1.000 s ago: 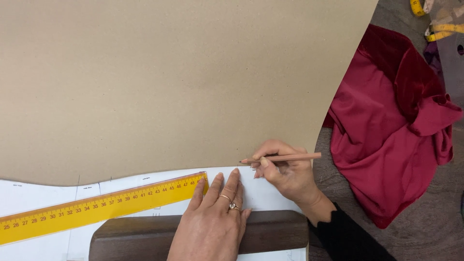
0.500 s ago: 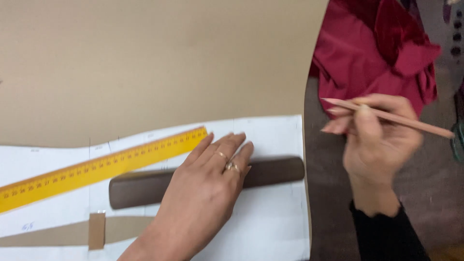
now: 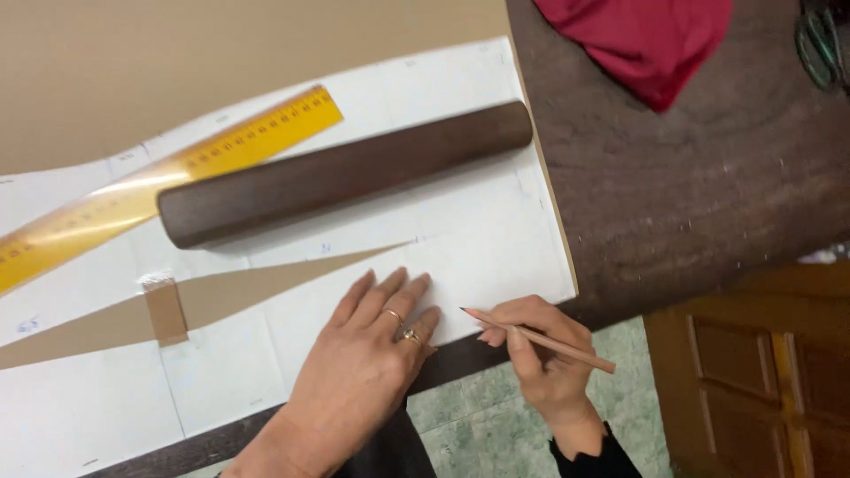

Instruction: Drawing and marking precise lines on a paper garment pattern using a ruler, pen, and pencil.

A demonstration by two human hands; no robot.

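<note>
Pinching a slim wooden pencil (image 3: 538, 337) in my right hand (image 3: 540, 358), I point its tip at the near edge of the white paper (image 3: 478, 239). My left hand (image 3: 372, 354) lies flat beside it, fingers spread, pressing the smooth sheet down. Farther out rest a dark rounded wooden bar (image 3: 345, 173), a yellow ruler (image 3: 168, 181), tan cardboard (image 3: 221, 53) and crumpled red cloth (image 3: 646, 40) on the table (image 3: 708, 177).

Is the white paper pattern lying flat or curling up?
Flat: the white paper pattern lies spread, with the dark wooden bar and left hand on it.
</note>
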